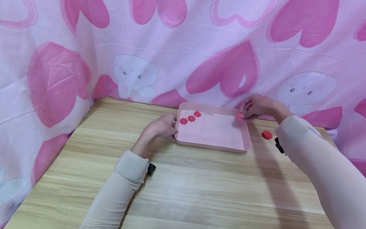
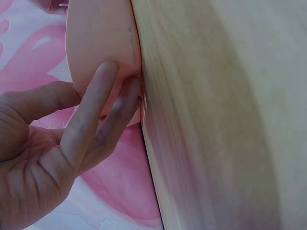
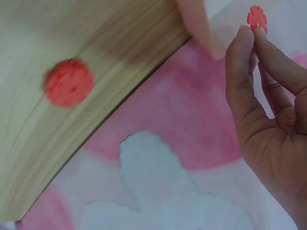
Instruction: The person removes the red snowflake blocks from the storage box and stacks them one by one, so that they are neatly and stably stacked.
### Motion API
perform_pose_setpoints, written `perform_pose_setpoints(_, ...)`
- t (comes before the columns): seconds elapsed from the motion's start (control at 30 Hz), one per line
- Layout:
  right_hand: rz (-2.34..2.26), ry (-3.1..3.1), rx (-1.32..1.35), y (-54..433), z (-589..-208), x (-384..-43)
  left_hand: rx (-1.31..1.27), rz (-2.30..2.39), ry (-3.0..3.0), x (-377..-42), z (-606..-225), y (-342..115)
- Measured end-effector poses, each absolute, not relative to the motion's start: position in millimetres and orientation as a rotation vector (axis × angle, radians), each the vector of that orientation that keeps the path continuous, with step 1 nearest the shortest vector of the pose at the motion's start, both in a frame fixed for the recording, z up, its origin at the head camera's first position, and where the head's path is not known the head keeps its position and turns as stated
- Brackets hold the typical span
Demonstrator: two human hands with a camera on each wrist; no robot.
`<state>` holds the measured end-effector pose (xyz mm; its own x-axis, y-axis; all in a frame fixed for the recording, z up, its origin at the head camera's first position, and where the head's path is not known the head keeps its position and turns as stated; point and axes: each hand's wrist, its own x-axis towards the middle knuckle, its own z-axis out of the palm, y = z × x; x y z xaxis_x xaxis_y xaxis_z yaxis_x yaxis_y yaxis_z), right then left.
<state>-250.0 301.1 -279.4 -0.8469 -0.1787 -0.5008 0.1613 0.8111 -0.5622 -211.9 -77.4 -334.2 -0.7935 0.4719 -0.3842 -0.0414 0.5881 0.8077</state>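
Observation:
A shallow pink tray (image 1: 211, 148) rests near the table's back edge. Three red notched plastic building discs (image 1: 191, 118) lie in a slanting row at its left end. My left hand (image 1: 161, 127) holds the tray's left end; in the left wrist view its fingers (image 2: 98, 103) lie on the outer wall and another finger reaches the rim. My right hand (image 1: 258, 106) pinches one red notched disc (image 3: 257, 18) between thumb and fingertip, above the tray's back right corner. More discs (image 1: 267, 135) are stacked on the table right of the tray.
The wooden table (image 1: 200, 190) ends at the back against a pink-and-white curtain (image 1: 171, 51) with heart prints. This curtain also hangs along the left side. Near each cuff shows a black piece of a wrist strap or mount (image 1: 151, 169).

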Motion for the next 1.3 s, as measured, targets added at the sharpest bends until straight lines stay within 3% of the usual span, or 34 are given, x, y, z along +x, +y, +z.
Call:
perform_pose_setpoints(0.6, -0.921, 2.336, 0.114, 380.3, -295.8, -230.6, 0.339, 1.135, 2.251, -212.4, -332.7, -78.2)
perform_pose_setpoints(1.3, -0.769, 2.241, 0.179, 406.3, -307.4, -221.4, 0.324, 1.133, 2.263, -213.3, -333.6, -77.1)
